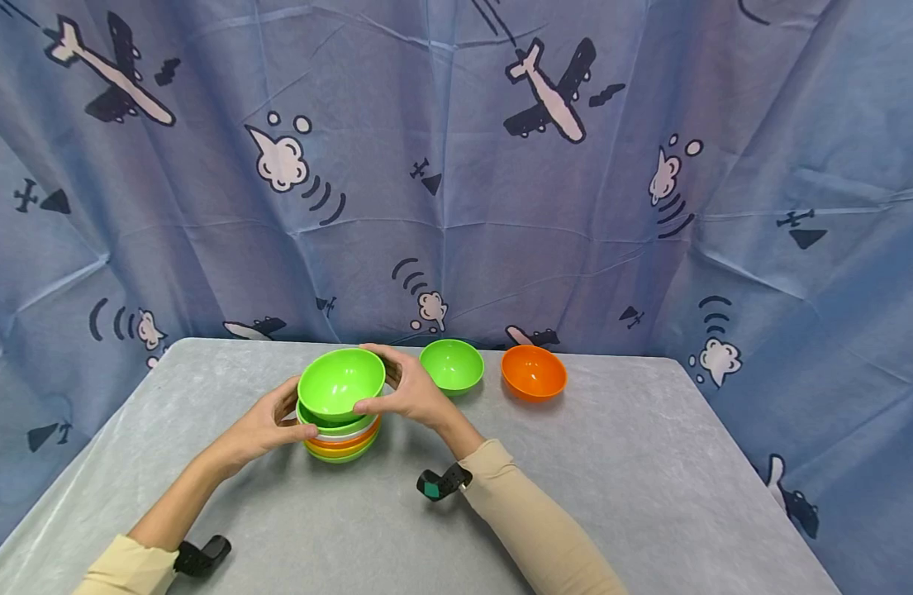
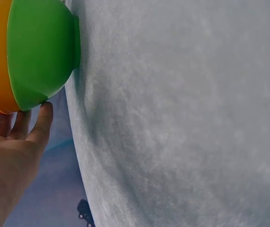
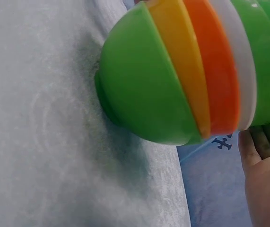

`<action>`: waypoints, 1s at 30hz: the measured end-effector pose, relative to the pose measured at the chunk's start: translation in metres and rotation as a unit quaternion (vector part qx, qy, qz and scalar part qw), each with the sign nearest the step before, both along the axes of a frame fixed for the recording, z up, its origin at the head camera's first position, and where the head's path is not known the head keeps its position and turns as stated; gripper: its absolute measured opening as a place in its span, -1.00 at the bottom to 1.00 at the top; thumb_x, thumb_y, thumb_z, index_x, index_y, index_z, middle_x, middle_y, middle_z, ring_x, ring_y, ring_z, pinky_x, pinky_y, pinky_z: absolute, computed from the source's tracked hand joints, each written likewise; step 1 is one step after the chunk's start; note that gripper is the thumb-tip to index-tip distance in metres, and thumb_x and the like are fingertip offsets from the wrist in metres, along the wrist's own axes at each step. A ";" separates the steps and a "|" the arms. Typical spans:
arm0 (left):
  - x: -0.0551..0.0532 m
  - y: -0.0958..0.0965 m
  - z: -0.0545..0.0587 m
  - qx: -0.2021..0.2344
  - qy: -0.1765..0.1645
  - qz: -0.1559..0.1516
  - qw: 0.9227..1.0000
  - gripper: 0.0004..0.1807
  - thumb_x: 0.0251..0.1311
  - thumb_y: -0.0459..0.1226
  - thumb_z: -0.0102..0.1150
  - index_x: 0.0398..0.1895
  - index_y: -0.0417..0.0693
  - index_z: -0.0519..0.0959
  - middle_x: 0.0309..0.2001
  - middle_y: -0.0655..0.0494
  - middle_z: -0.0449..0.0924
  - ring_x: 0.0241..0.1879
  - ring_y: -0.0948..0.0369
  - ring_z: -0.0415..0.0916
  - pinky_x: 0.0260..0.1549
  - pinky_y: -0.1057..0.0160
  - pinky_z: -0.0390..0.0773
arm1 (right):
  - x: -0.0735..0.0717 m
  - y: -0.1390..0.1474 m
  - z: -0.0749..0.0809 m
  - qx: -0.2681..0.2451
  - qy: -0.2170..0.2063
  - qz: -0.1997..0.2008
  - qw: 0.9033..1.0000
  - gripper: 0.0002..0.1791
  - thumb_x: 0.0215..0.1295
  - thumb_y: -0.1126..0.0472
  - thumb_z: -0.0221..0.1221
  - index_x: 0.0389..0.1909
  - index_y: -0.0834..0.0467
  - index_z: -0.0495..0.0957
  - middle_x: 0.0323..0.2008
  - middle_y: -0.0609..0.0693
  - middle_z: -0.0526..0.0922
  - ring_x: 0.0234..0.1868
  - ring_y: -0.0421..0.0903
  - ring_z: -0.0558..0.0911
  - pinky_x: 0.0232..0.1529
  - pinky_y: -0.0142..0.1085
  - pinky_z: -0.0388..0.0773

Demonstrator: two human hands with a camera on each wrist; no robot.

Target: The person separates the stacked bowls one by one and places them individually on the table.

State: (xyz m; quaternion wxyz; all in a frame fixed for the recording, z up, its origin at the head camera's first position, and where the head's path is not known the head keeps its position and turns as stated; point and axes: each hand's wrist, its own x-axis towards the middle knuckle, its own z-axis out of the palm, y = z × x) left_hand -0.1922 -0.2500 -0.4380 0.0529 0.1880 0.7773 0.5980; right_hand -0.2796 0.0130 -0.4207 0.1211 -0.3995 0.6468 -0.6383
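Observation:
A stack of nested bowls (image 1: 342,445) stands on the table, from the bottom green, yellow, orange, white and green. A green bowl (image 1: 341,382) sits at its top, tilted toward me, its lower part inside the green one beneath. My right hand (image 1: 410,392) grips this top bowl by its right side, thumb at the near rim and fingers at the far side. My left hand (image 1: 266,426) holds the stack from the left, thumb in front; its fingertips touch the bowls' sides in the left wrist view. The right wrist view shows the stack's layers (image 3: 146,80) from the side.
Behind and right of the stack, a separate green bowl (image 1: 452,366) stands near the table's far edge. An orange bowl (image 1: 534,373) is to its right. The grey-white table (image 1: 649,479) ends at a blue curtain (image 1: 456,190) with printed planes.

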 end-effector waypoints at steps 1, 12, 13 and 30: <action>0.000 0.000 -0.001 0.001 0.002 -0.001 1.000 -0.06 0.26 -0.35 0.37 0.57 -0.32 0.01 0.48 -0.34 0.12 0.45 -0.27 0.03 0.30 -0.31 0.15 | 0.000 0.000 0.001 -0.005 0.001 0.002 1.000 -0.12 0.03 0.46 0.48 0.42 0.31 0.33 0.28 0.11 0.48 0.25 -0.06 0.50 0.35 -0.18 0.30; -0.001 -0.001 -0.008 0.004 0.003 -0.003 1.000 -0.07 0.18 -0.35 0.43 0.54 -0.30 0.10 0.43 -0.29 0.22 0.39 -0.24 0.18 0.18 0.22 0.40 | 0.000 0.008 0.013 -0.057 -0.028 0.002 0.998 0.01 0.02 0.14 0.59 0.45 0.35 0.28 0.31 0.16 0.44 0.25 0.02 0.50 0.31 -0.10 0.37; 0.000 -0.001 -0.007 0.005 0.003 -0.004 1.000 -0.07 0.18 -0.35 0.43 0.53 -0.31 0.11 0.42 -0.29 0.23 0.38 -0.25 0.18 0.18 0.21 0.40 | 0.001 0.009 0.014 -0.062 -0.030 0.001 0.998 0.06 0.00 0.05 0.60 0.45 0.34 0.28 0.31 0.17 0.44 0.25 0.03 0.50 0.30 -0.09 0.38; 0.005 -0.006 -0.011 0.000 -0.013 -0.002 1.000 -0.11 0.21 -0.37 0.42 0.52 -0.34 0.14 0.42 -0.32 0.24 0.39 -0.28 0.16 0.18 0.36 0.35 | 0.006 0.027 0.022 -0.063 -0.021 -0.019 0.998 0.27 -0.19 -0.20 0.61 0.47 0.36 0.25 0.35 0.16 0.40 0.26 0.06 0.47 0.28 -0.12 0.40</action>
